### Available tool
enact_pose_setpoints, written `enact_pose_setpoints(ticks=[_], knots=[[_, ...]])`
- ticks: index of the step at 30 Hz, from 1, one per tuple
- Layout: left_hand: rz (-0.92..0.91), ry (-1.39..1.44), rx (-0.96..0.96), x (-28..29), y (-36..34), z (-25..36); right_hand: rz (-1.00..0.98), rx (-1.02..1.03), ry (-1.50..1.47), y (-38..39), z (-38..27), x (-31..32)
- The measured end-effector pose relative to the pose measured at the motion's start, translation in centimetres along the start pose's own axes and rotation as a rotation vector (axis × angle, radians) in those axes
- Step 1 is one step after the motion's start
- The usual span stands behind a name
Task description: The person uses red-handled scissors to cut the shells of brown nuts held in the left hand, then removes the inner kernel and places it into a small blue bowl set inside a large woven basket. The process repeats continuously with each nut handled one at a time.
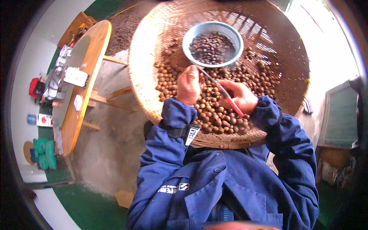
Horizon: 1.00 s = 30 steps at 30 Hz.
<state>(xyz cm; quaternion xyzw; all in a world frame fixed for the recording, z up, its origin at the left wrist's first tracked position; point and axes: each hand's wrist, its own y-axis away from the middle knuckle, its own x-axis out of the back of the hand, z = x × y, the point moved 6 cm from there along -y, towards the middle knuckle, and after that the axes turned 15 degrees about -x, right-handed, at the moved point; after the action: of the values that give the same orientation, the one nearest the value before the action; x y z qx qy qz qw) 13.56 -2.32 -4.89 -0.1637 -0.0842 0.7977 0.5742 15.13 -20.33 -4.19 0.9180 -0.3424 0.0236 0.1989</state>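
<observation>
A slim tool point(230, 101) with a narrow metal blade and a red-and-black handle lies across my right hand point(241, 97), whose fingers are closed round it. Its blade slants up and left to the fingertips of my left hand point(189, 85). That hand is closed in a pinch, and anything inside it is hidden. Both hands are above a wide woven basket point(143, 82) that rests at my lap. Round brown nuts point(219, 117) cover much of its bottom. Beyond my hands, a light-blue colander point(186, 49) in the basket holds dark brown seeds point(212, 48).
To the left stands a wooden table point(85, 90) with a white phone-like object point(76, 77) and other items on it. Green bundles point(45, 153) lie near the left wall. A grey-green panel point(339, 115) leans at the right. Dark material point(122, 34) is spread on the floor at the back.
</observation>
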Motion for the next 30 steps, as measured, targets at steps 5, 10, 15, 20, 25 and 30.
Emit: enact_pose_setpoints(ticks=[5, 10, 15, 20, 25, 30], knots=[[-0.074, 0.161, 0.142, -0.5, 0.1, 0.8, 0.017, -0.004, 0.018, 0.3, -0.7, 0.0], [-0.081, 0.273, 0.264, -1.4, 0.7, 0.7, 0.029, -0.058, -0.013, -0.2, -0.3, 0.0], [0.035, 0.396, 0.247, -1.5, 0.5, 0.8, 0.155, 0.099, 0.129, 0.2, -1.2, 0.8], [-0.116, 0.415, 0.242, -1.0, 0.5, 0.6, 0.364, 0.360, 0.400, 0.5, -2.3, 1.9], [0.339, 0.505, -0.049, 3.1, -1.1, 1.7, 0.478, 0.346, 0.583, -0.4, -1.9, 1.1], [0.562, 0.431, 0.023, 4.9, -1.5, 0.5, 0.438, 0.382, 0.487, 0.1, -1.9, 0.5]])
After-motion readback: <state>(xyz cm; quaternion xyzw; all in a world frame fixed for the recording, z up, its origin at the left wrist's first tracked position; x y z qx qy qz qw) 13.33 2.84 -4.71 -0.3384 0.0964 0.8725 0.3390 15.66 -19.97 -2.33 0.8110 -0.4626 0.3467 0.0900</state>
